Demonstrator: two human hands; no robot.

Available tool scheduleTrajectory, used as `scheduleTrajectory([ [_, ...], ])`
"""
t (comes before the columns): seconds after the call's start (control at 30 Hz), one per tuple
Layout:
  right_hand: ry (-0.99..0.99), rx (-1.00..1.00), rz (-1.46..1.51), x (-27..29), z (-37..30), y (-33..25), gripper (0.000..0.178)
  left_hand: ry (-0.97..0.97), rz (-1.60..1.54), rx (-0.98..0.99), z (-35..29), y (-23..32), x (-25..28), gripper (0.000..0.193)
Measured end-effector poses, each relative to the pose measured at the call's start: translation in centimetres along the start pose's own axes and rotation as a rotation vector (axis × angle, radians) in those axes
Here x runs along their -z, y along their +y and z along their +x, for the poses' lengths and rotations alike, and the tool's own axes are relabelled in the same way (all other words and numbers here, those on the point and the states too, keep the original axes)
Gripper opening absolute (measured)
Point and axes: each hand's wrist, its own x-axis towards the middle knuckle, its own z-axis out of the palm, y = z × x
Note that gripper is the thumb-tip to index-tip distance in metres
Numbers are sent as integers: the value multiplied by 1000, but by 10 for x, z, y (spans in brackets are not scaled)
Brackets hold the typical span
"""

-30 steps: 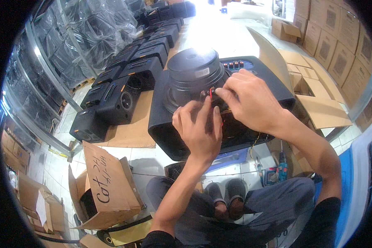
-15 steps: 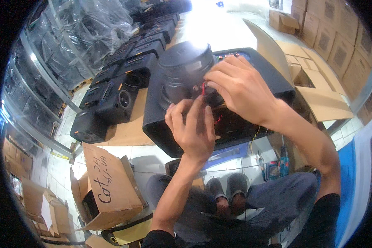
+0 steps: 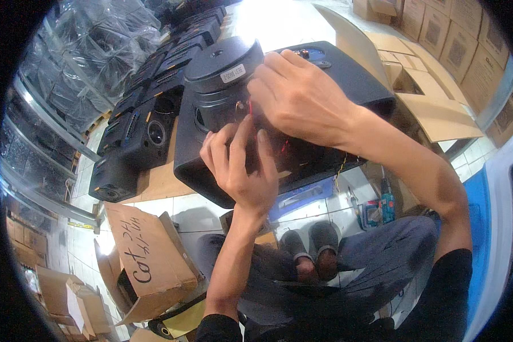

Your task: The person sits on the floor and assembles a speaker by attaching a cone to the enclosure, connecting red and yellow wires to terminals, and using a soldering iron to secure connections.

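A large black speaker cabinet [image 3: 347,74] lies in front of me. On it a round black speaker driver [image 3: 214,71] stands magnet-up, with a small white label on its side. My right hand [image 3: 302,100] is closed beside the driver, pinching a thin red wire [image 3: 251,107]; its fingertips are partly hidden. From the near left, my left hand [image 3: 242,171] reaches in with its fingers apart, the index tip touching near the wire's lower end by the driver's terminal. More red wire [image 3: 284,146] shows on the cabinet right of my left hand.
Several black speaker cabinets [image 3: 154,125] stand in rows at the left. An opened cardboard box [image 3: 148,251] sits near left, and a teal power drill [image 3: 387,199] rests by my right knee. Flattened cardboard [image 3: 439,117] and stacked cartons [image 3: 461,45] are at the right.
The cabinet and driver appear further left and higher in the view. Both hands stay at the red wire beside the driver, and my right hand has turned slightly.
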Motion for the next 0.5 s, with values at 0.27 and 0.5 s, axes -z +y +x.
scheduleTrajectory([
  [0.27, 31, -193, 196, 21, -11, -13, 13, -36, -2, -18, 0, -1, 6, 27],
  [0.5, 56, -178, 959, 130, -35, -58, 22, -25, -13, -86, -5, -4, 11, 30],
])
